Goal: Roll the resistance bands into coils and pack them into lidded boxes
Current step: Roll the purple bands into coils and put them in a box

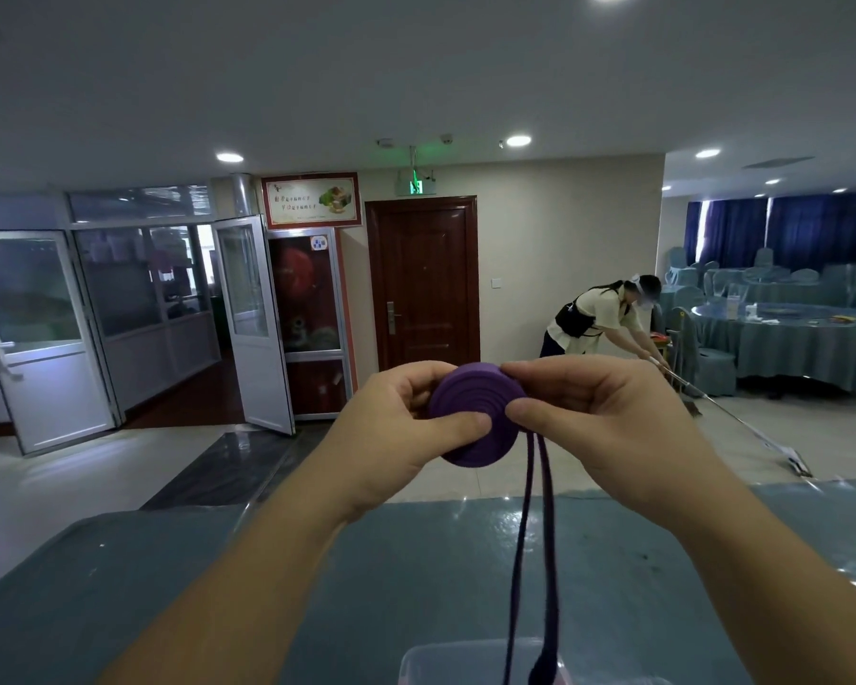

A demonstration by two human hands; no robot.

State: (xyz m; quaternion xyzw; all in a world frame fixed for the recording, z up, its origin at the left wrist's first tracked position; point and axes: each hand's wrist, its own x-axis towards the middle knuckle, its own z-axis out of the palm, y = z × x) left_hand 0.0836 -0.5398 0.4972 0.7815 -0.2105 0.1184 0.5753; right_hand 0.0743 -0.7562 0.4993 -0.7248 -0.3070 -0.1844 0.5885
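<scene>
Far left: glass-panelled doors [45,333], one leaf [255,318] standing open. Right of these: a red cabinet [310,318] under a framed poster [311,200], then a dark wooden door [423,284].

Centre foreground, left hand [391,432]: raised above a blue-covered table [169,585], fingers curled. Thumb [458,427] pressed flat on the near face of a purple resistance band coil [470,412]; remaining fingers wrapped behind the coil's left edge, mostly hidden. Grasping the coil.

Coil: held in the air between both hands, well above the table, flat spiral face turned toward the camera, upper rim tilted away. Concentric wraps visible across the face.

Right hand [609,422]: fingers bent, thumb tip [525,412] set on the coil's right edge where the unrolled part leaves it; index finger [530,370] hooked over the upper right rim. Pinching the coil from the right.

Loose tail of the band [534,536]: two parallel strands hanging straight down from the coil's lower right side, between the forearms, down to the bottom edge of the frame.

Bottom edge, below the strands: a clear plastic box [465,660], only its top rim in view; contents cannot be told.

Right background: a person [599,318] bent forward, holding a long-handled mop [742,422] on the floor. Farther right: a round table [786,343] with a blue cloth, covered chairs around it, blue curtains [786,229] behind.
</scene>
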